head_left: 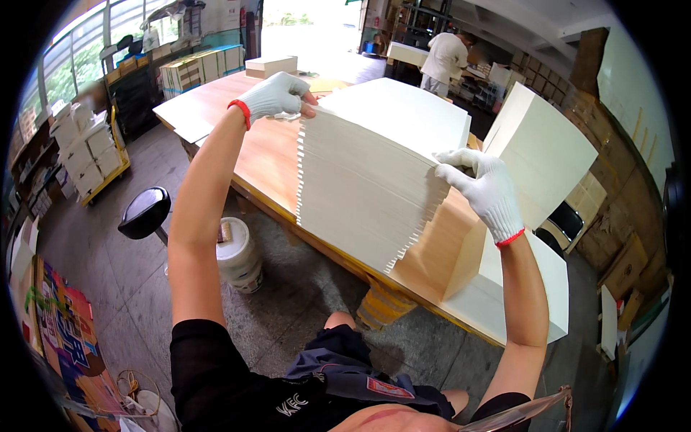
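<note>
A wide off-white sheet or stack of sheets stands tilted over the near edge of the table, with toothed, jagged left and right sides. I cannot tell whether it is a single piece or several layers. At its upper left corner my left hand, in a white knit glove with bare fingertips, pinches the top edge. My right hand, gloved in the same way with a red cuff, grips the upper right corner between thumb and fingers. Behind it lies a white stack of paper.
The wooden table carries more white stacks: a tall one at right and another at the near right corner. Below are a white bucket and a black stool. Another person stands far back. A loaded yellow trolley is left.
</note>
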Available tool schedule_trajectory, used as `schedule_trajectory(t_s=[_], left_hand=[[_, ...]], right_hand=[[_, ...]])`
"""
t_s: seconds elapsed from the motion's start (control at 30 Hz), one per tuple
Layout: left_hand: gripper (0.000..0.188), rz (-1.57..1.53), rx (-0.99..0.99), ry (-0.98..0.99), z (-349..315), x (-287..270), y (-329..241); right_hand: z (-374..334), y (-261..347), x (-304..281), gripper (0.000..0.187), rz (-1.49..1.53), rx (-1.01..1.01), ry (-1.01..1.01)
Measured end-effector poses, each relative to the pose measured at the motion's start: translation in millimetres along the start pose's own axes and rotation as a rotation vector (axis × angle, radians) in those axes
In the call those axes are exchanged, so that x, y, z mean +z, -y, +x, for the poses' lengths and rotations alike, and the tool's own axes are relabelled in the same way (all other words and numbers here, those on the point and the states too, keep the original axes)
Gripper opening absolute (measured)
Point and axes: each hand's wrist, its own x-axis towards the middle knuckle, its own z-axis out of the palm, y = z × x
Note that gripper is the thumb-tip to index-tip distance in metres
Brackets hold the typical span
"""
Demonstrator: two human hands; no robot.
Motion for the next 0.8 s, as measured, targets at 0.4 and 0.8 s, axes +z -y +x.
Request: schedule_trajectory(t_s=[0.4,0.8], left_hand=[[0.029,-0.039,0.062,0.012,7,2,14],[0.026,-0.016,0.051,-0.002,-1,2,6]], right_hand=[[-8,-3,6,0.022,0.094,-0.064,-0.031],[-10,-5,13,0.020,0.090,-0.076,-0.090]])
